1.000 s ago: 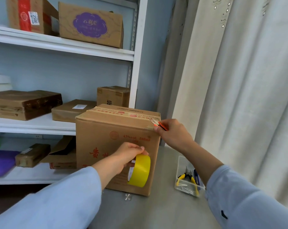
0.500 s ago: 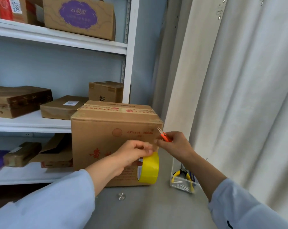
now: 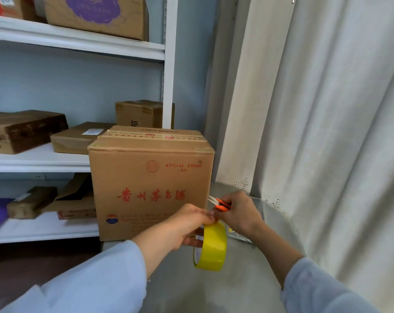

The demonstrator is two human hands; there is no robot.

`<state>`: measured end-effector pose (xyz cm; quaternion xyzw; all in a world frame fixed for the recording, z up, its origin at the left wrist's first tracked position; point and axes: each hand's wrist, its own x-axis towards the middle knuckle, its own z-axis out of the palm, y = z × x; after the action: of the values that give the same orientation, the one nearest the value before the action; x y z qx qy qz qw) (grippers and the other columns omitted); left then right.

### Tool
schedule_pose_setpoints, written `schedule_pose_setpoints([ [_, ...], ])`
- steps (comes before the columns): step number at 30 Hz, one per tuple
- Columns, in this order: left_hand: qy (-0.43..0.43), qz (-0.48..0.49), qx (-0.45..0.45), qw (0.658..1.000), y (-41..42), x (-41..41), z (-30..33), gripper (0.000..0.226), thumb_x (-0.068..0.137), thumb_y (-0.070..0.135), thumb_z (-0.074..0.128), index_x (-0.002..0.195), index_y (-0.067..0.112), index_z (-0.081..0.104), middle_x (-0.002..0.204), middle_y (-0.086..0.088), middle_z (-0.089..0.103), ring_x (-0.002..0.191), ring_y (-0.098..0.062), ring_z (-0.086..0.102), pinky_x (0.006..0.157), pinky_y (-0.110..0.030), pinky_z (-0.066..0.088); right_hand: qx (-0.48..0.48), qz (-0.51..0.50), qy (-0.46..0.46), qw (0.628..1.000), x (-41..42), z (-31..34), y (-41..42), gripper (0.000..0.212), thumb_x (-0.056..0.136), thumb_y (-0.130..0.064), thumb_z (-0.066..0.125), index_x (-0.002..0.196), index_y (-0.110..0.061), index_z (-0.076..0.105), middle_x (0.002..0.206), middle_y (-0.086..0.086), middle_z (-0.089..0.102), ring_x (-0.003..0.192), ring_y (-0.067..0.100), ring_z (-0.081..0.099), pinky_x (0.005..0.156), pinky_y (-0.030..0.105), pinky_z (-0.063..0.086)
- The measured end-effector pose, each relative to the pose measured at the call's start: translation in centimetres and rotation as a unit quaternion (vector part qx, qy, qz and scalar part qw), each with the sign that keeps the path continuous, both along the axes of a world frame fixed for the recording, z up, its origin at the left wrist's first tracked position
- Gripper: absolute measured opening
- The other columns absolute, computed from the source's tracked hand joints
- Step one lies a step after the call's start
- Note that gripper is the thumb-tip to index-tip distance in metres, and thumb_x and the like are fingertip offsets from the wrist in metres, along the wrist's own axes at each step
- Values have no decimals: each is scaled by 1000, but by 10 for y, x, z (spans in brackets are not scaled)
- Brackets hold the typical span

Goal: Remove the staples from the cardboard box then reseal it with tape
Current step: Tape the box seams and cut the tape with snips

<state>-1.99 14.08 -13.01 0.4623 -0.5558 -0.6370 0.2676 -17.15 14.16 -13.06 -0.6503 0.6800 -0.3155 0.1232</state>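
Head view: my left hand (image 3: 187,224) is gripping the yellow tape roll (image 3: 210,247), standing on edge just above the worktop (image 3: 214,290), at 5 o'clock of the cardboard box (image 3: 151,184). My right hand (image 3: 239,213), at 3 o'clock of the left and touching it, is pinching the orange snips (image 3: 221,204), blades pointing toward 10 o'clock at the box's right edge. Since a second ago, the right hand is coming down from the box's top corner to meet the roll.

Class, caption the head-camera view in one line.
Left hand holds yellow tape roll; right hand holds orange snips beside cardboard box.
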Motion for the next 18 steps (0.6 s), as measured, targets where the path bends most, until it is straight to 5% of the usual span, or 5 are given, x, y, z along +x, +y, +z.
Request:
schedule_pose_setpoints([
  [4,-12,10,-7,1000,1,-8,-22,18,89,20,63,106,13,67,96,-6,61,87,-17,59,53,-25,54,24,4,-23,999,-7,-22,2,20,72,-36,78,59,-25,68,56,-3,59,56,12,50,63,40,51],
  [11,-54,-14,-36,998,-13,-28,-39,16,97,7,49,98,15,63,76,2,56,64,-5,53,56,-19,48,11,-28,-51,998,-18,-44,4,26,74,-35,78,68,-11,69,57,1,56,57,15,49,64,43,51],
  [16,-18,7,-22,1000,-18,-38,-55,39,90,5,60,128,12,53,111,-3,65,77,-8,56,62,-23,47,34,-35,-23,999,-34,-52,7,27,80,-35,72,61,-17,64,55,-4,51,57,12,46,64,37,48],
  [18,-5,19,-28,999,-18,-40,-62,39,88,4,64,125,13,55,106,-2,65,73,-7,57,60,-22,45,40,-29,-1,999,-38,-56,10,28,82,-34,70,66,-12,64,58,-2,52,59,14,46,65,39,49],
])
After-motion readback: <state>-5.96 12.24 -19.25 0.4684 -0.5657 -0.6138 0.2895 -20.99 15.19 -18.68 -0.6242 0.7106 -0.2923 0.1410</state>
